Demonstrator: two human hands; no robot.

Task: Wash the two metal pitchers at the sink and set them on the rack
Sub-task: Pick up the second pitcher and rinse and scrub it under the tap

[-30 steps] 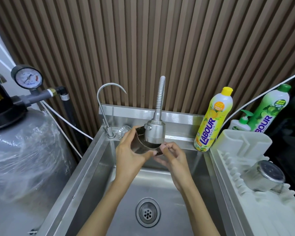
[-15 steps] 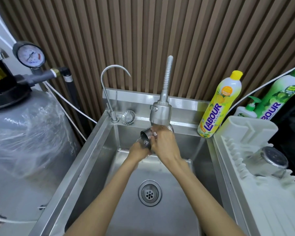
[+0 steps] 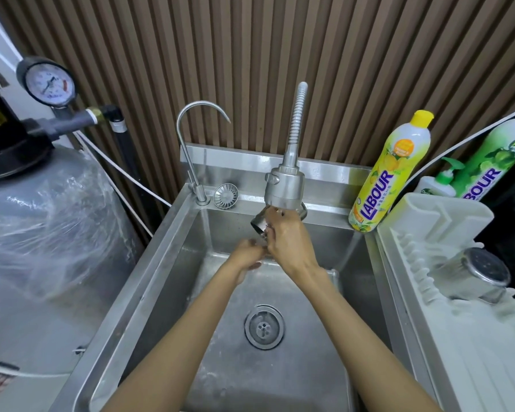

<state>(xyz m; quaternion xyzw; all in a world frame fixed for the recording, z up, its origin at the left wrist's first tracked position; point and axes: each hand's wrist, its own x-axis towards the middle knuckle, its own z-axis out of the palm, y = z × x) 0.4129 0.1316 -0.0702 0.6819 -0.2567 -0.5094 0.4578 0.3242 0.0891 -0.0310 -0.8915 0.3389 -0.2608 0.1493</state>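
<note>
One pitcher under faucet | right hand curled round body | left hand grip unclear | likely light, rigid, wet-slick: hold barrel

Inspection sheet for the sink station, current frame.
Surface: stainless steel sink basin, wet patches, round drain uncovered.
Job's things: small metal pitcher held under the ribbed spray faucet head; second metal pitcher on its side on the white plastic drying rack.
Clutter: yellow LABOUR soap bottle, green LABOUR bottle, white pump bottle, round metal strainer cap on the ledge.
Hands: right hand grips the small pitcher; left hand just below it, grip unclear.
Cables: white cable left of the sink; another white cable arcing past the green bottle.
Surroundings: plastic-wrapped grey tank with pressure gauge; brown slatted wall; thin gooseneck tap.
</note>
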